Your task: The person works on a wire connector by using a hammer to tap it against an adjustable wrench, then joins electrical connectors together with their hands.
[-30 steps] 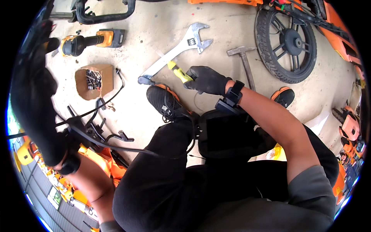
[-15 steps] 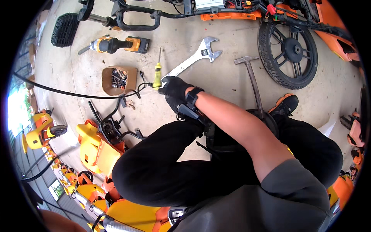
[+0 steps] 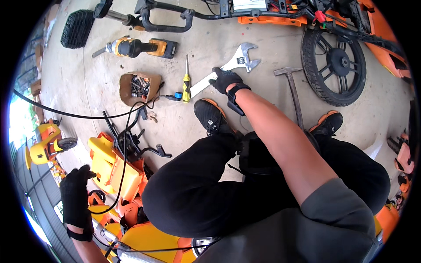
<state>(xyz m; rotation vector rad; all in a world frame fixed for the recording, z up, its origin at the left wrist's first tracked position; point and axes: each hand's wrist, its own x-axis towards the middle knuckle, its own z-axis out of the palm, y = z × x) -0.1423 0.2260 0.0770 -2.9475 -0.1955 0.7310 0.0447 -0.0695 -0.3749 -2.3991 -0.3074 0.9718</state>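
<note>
A large silver adjustable wrench (image 3: 202,86) lies slantwise on the concrete floor, its jaws up and to the right. My right hand (image 3: 227,79), in a black glove, is closed around the wrench's handle. Beside the handle's end lies a yellow screwdriver (image 3: 187,89), and a blue cable connector (image 3: 178,95) is close by. My left hand (image 3: 75,193), also gloved in black, is raised at the lower left, with fingers loosely bent and apart. I see nothing in it. A black cable (image 3: 124,162) loops down toward its wrist.
A cardboard box (image 3: 153,87) of small hardware and a yellow-black power tool (image 3: 136,47) are on the left floor. A hammer (image 3: 293,90) stands handle-down by my right shoe. A wheel (image 3: 335,65) and black frame (image 3: 206,17) are at the far side; orange-yellow body parts (image 3: 114,171) are near left.
My right hand has shifted right along the wrench, away from the screwdriver, and is now around its handle. My left hand has come up into view at the lower left, with the cable looping nearby.
</note>
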